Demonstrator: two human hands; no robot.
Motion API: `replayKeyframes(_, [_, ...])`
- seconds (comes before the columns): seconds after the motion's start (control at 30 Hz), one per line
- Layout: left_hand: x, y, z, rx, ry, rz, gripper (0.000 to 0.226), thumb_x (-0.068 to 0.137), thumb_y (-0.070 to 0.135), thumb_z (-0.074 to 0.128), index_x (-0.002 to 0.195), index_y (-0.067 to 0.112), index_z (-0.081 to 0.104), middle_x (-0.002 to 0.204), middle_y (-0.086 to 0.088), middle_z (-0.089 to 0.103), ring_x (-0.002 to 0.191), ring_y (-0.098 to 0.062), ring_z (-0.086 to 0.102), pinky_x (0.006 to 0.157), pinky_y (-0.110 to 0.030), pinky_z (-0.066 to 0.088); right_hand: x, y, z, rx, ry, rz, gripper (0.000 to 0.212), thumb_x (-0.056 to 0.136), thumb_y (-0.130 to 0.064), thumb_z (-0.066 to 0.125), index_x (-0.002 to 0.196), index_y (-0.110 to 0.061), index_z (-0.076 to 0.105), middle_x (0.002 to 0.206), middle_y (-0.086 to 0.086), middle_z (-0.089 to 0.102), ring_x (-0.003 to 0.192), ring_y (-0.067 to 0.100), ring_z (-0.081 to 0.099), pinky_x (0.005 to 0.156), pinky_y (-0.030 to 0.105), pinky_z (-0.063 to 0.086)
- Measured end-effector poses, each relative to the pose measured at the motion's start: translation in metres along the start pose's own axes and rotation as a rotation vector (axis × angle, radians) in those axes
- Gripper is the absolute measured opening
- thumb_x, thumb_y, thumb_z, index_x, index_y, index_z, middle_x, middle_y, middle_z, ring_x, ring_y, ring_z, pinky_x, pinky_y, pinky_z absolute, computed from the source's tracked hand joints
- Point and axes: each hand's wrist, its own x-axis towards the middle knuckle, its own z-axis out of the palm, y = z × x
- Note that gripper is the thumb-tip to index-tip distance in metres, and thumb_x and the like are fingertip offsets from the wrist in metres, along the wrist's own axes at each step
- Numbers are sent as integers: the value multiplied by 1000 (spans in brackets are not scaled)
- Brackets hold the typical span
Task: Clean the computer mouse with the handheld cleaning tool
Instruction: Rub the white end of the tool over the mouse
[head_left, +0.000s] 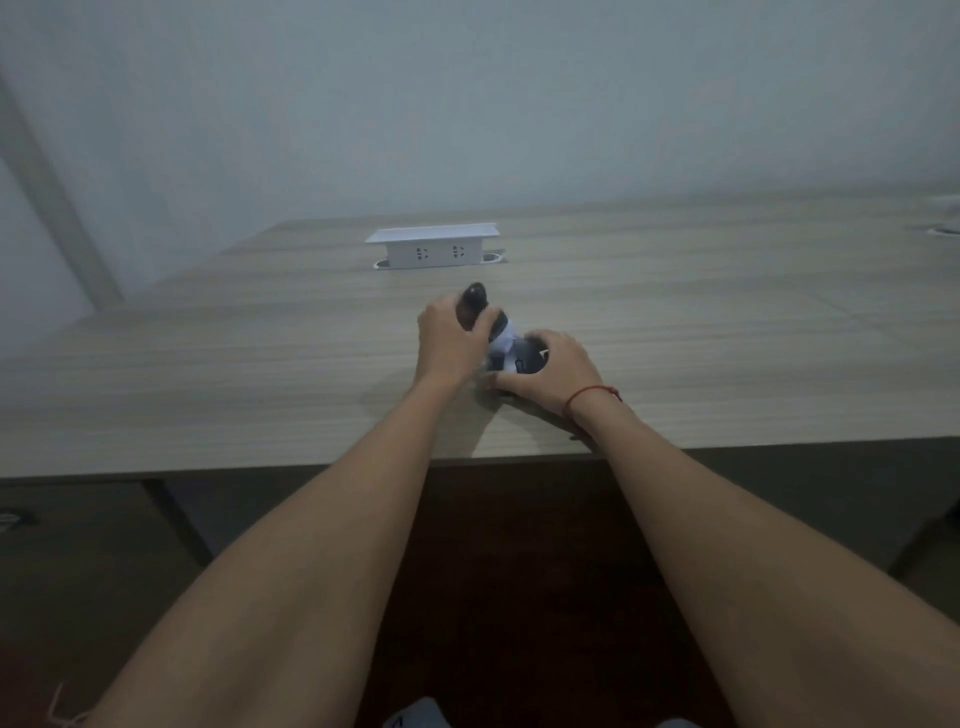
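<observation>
Both hands are meeting up near the middle of the pale wood-grain surface (208, 364), a bit back from its near edge. The left hand (451, 340) is wrapping closed around a dark, rounded-top handheld cleaning tool (474, 300), whose black end is poking out past the knuckles on the far side. A white and grey part of the tool is angling down to the right, toward the black computer mouse (531, 358).

The right hand (555, 371) is cupping over that mouse from the right, fingers curled round it and pressing it down on the surface, so most of the mouse is hidden. Only a dark patch with a small white mark is showing between the two hands. Whether the tool's tip is actually touching the mouse is too blurry to tell.

A thin red string bracelet (592, 397) is sitting on the right wrist.

Further back, well apart from the hands, a white rectangular pop-up socket box (434, 249) with two outlets is standing up from the surface. Nothing is lying between it and the hands. At the far right edge a round grommet (943, 230) is just peeking in.
</observation>
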Motion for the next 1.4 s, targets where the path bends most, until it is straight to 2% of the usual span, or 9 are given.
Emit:
replayKeyframes(0.13, [-1, -21, -3, 231, -81, 18, 22, 88, 25, 66, 95, 4, 65, 95, -13, 65, 80, -21, 56, 69, -29, 42, -1, 1, -2, 54, 7, 5, 80, 46, -65, 77, 110, -23, 54, 107, -4, 55, 97, 15, 55, 82, 35, 54])
replayKeyframes(0.33, [4, 0, -9, 58, 23, 43, 28, 89, 27, 66, 98, 1, 67, 87, -5, 63, 80, -17, 59, 61, -11, 41, 0, 2, -2, 120, 0, 32, 67, 57, -43, 79, 114, -22, 52, 108, -5, 55, 97, 14, 55, 83, 32, 51])
replayKeyframes(0.43, [5, -9, -4, 124, -59, -2, 29, 87, 27, 67, 101, 1, 67, 98, -14, 68, 89, -26, 63, 77, -30, 53, -2, 1, -3, 137, 9, 13, 62, 63, -38, 78, 117, -20, 52, 107, -4, 54, 97, 14, 54, 81, 29, 50])
replayKeyframes(0.5, [10, -18, -7, 228, -106, -52, 30, 87, 27, 68, 102, 1, 66, 104, -18, 66, 91, -30, 63, 76, -32, 49, -3, 1, -5, 126, 22, 1, 60, 66, -36, 76, 118, -19, 53, 106, -5, 52, 96, 14, 53, 79, 28, 48])
replayKeyframes(0.63, [18, -14, -15, 217, -146, -16, 25, 86, 24, 69, 93, 0, 69, 91, -14, 68, 81, -25, 61, 72, -29, 46, -4, -1, -8, 87, -6, -18, 58, 68, -38, 73, 119, -19, 54, 107, -3, 54, 97, 17, 55, 85, 36, 53])
replayKeyframes(0.8, [14, -1, -12, 53, -19, 28, 28, 87, 28, 68, 89, 0, 71, 86, -15, 72, 81, -28, 67, 75, -38, 56, -1, 1, -4, 13, 18, -44, 70, 61, -62, 70, 117, -22, 58, 116, 2, 57, 105, 20, 54, 91, 40, 50])
replayKeyframes(0.97, [13, -20, -10, 230, -167, 3, 26, 88, 25, 67, 99, 2, 67, 95, -13, 67, 82, -23, 59, 72, -28, 43, -1, 3, -7, 108, 12, -24, 79, 63, -50, 81, 129, -18, 51, 126, 1, 54, 108, 14, 51, 93, 30, 47])
replayKeyframes(1.13, [12, 7, -11, 53, -30, 96, 20, 88, 25, 66, 83, 5, 68, 77, -5, 64, 71, -17, 59, 63, -21, 42, -1, 2, -6, 193, 33, 11, 82, 59, -42, 86, 128, -22, 46, 122, -2, 53, 105, 12, 49, 87, 26, 44])
replayKeyframes(1.4, [23, 11, -7, 379, -237, 87, 17, 89, 24, 65, 89, 7, 62, 89, -11, 59, 81, -24, 55, 71, -31, 42, -4, 1, -9, 285, 16, 23, 79, 62, -29, 86, 129, -21, 43, 121, -4, 53, 105, 10, 47, 83, 23, 43])
